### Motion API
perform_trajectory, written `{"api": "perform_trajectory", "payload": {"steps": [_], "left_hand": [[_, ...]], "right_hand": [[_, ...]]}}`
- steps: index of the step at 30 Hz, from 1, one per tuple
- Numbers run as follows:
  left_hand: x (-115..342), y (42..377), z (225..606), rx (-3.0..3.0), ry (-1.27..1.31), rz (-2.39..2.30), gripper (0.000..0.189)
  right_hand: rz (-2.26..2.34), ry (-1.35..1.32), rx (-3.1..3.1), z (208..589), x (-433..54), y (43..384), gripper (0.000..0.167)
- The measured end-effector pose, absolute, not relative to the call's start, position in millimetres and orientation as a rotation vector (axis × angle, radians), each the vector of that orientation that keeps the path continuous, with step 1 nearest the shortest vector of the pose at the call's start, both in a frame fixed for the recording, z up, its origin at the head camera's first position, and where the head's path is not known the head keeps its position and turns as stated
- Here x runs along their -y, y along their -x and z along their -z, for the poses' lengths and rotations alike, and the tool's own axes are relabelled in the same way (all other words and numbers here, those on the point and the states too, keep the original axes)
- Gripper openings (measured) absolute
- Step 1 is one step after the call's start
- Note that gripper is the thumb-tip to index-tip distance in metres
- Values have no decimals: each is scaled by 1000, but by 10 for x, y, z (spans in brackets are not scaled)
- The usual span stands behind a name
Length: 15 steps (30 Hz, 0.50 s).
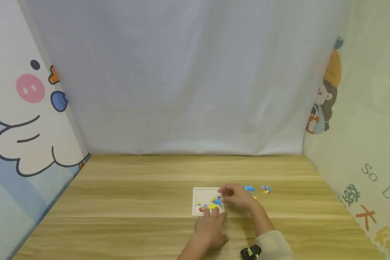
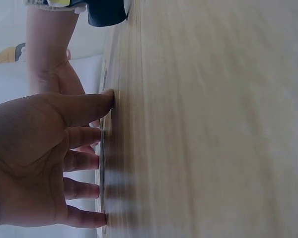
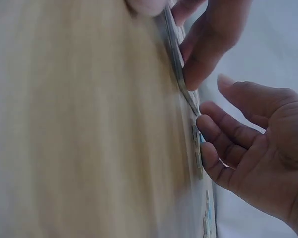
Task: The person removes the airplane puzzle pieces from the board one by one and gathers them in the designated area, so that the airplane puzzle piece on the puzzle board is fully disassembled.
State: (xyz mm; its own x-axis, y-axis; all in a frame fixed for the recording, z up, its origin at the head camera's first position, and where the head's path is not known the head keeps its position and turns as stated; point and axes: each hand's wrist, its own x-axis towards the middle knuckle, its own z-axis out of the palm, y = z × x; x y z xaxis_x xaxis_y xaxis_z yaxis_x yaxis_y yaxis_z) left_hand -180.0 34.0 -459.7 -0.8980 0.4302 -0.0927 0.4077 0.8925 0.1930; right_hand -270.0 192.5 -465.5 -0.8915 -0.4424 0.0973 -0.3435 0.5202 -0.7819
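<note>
A pale, square-framed puzzle tray (image 1: pixel 194 202) lies on the table, with colourful jigsaw pieces (image 1: pixel 216 203) filling part of its near side. My left hand (image 1: pixel 210 229) rests its outstretched fingertips along the near edge of the tray; in the left wrist view the same hand (image 2: pixel 35 163) has fingers spread and nearly straight. At the tray's right side hovers my right hand (image 1: pixel 237 195), its fingers loosely bent. The right wrist view shows its thumb (image 3: pixel 233 89) apart from the fingers, nothing visible between them, and fingertips close to the tray's corner.
Right of the tray lie loose jigsaw pieces, a blue one (image 1: pixel 248 188) partly behind the right hand and a star-patterned one (image 1: pixel 266 190) farther out. A black device (image 1: pixel 251 251) sits by the right sleeve (image 1: pixel 274 245). A grey-white curtain (image 1: pixel 195 79) hangs behind the wooden table (image 1: pixel 123 202).
</note>
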Motion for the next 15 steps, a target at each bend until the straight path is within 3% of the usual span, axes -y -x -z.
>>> {"api": "perform_trajectory", "payload": {"steps": [15], "left_hand": [[-330, 1804, 4572, -2921, -662, -271, 66]], "right_hand": [[1155, 576, -2679, 4718, -1797, 2792, 19]]}}
